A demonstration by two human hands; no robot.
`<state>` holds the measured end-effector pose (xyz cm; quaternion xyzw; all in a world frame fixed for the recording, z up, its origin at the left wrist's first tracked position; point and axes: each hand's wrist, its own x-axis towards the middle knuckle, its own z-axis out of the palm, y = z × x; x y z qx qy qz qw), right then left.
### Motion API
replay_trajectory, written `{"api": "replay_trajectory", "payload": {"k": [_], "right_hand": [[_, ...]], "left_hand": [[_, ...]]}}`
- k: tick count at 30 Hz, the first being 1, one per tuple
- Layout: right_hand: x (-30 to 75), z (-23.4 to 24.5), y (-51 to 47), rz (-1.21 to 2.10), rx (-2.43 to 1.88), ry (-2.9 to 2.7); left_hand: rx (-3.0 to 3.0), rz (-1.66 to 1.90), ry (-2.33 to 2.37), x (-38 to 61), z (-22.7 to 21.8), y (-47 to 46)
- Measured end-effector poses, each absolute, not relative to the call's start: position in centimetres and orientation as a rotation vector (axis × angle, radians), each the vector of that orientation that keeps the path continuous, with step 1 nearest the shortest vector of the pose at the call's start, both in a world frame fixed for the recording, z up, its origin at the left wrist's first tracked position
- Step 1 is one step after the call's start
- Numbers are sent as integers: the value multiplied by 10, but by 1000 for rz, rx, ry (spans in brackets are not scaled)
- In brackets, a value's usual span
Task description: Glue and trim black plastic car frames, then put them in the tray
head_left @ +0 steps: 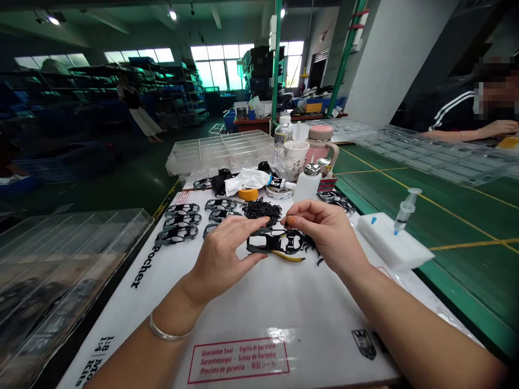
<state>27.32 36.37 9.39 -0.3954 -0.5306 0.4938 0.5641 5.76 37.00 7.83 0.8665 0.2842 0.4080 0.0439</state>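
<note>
My left hand (223, 251) grips a black plastic frame part (265, 243) by its left end, thumb below and fingers above. My right hand (324, 232) is closed in a pinch at the part's upper right edge; whatever sits between its fingertips is too small to make out. Just under the frame a thin yellow curved strip (290, 258) with a dark tip shows. Behind it lies a heap of small black pieces (261, 209). More black pieces are partly hidden beside my right hand. Similar frame parts (178, 234) lie in rows to the left.
The white printed board (243, 319) carries orange tape (248, 194), a dispenser bottle (307, 183), a pink flask (320, 143) and a paper cup (295, 156). At right, a syringe (405, 210) stands in a foam block (393, 240). Clear compartment trays (221, 148) lie behind; a co-worker sits far right.
</note>
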Motion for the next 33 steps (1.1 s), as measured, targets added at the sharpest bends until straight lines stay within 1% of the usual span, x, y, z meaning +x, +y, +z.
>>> {"api": "replay_trajectory", "payload": {"k": [6, 14, 20, 33], "right_hand": [[265, 86, 365, 1087, -989, -1271], [259, 81, 365, 1115, -956, -1200], [258, 80, 365, 1106, -1010, -1216], [258, 79, 362, 863, -1152, -1355]], "left_hand": [[2821, 1317, 901, 58, 84, 366], [2959, 1302, 875, 60, 86, 361], [2970, 1288, 886, 60, 86, 360], [2985, 1277, 934, 59, 86, 360]]}}
